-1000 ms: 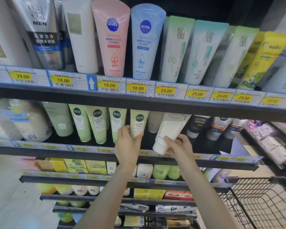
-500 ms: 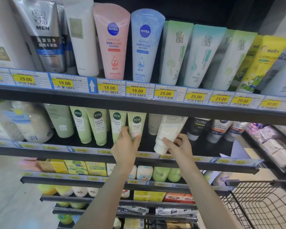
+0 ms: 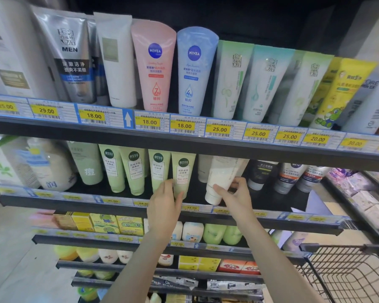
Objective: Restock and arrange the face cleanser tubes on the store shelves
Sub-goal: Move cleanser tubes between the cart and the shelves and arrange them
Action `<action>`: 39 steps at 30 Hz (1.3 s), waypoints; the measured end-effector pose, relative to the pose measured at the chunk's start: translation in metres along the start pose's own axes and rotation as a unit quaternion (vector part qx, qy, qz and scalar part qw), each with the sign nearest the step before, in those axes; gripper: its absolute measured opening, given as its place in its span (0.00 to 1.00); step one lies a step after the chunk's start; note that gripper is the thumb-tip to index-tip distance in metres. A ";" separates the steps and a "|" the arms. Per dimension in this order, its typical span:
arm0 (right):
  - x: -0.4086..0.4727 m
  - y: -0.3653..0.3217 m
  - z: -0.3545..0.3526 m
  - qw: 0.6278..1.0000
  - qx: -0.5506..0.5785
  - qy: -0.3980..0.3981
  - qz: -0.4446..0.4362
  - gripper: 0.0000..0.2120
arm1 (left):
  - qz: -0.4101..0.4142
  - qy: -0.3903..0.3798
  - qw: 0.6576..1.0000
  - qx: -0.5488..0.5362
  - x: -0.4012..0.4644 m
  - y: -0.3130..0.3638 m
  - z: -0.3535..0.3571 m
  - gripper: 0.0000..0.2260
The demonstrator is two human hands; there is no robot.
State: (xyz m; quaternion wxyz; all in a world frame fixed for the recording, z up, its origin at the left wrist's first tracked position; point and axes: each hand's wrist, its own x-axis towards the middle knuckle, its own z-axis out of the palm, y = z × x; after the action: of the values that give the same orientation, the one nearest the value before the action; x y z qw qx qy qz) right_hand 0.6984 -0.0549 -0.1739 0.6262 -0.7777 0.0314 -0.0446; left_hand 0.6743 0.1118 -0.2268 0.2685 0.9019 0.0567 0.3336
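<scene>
Two hands reach up to the second shelf (image 3: 127,206) near the middle of the frame. At centre, the left hand (image 3: 165,206) lies with straight fingers against the lower end of a pale green tube (image 3: 182,173), the rightmost of four green tubes standing cap-down in a row. Just right of it, the right hand (image 3: 235,194) pinches a white tube (image 3: 222,180) near its cap, thumb in front and curled fingers behind (the tube leans, its top tilted toward the right). Across the upper part of the frame, the top shelf (image 3: 184,141) holds a row of upright cleanser tubes, among them a pink Nivea tube (image 3: 154,68) and a blue Nivea tube (image 3: 194,71). A black wire basket (image 3: 348,274) sits at lower right.
</scene>
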 end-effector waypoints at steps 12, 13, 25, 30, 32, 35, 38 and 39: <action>0.011 0.010 0.023 0.980 -0.194 0.007 -0.048 0.21 | 0.158 -0.040 0.975 0.150 -0.034 -0.018 -0.005 0.18; 0.011 0.011 0.023 0.976 -0.215 0.008 -0.045 0.21 | 0.160 -0.043 0.975 0.149 -0.034 -0.018 -0.007 0.18; 0.015 0.009 0.022 0.968 -0.251 -0.021 -0.003 0.24 | 0.160 -0.076 0.972 0.155 -0.030 -0.015 -0.016 0.15; 0.015 0.009 0.021 0.967 -0.253 -0.028 -0.007 0.24 | 0.150 -0.100 0.969 0.168 -0.030 -0.012 -0.020 0.16; 0.014 0.010 0.020 0.968 -0.247 -0.035 -0.008 0.24 | 0.134 -0.120 0.969 0.171 -0.030 -0.011 -0.020 0.19; 0.011 0.008 0.014 0.965 -0.259 -0.025 -0.015 0.23 | 0.125 -0.137 0.967 0.175 -0.027 -0.008 -0.023 0.18; 0.001 0.005 -0.001 0.942 -0.331 0.002 -0.044 0.23 | 0.110 -0.160 0.966 0.170 -0.020 -0.001 -0.027 0.13; -0.003 0.003 -0.006 0.930 -0.363 0.009 -0.058 0.22 | 0.108 -0.164 0.966 0.169 -0.018 0.003 -0.029 0.11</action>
State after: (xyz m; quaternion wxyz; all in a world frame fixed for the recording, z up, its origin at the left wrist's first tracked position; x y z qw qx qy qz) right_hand 0.6947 -0.0614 -0.1755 0.2975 -0.9519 0.0058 -0.0731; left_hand 0.6418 0.1176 -0.2168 0.0804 0.9773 -0.0308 0.1936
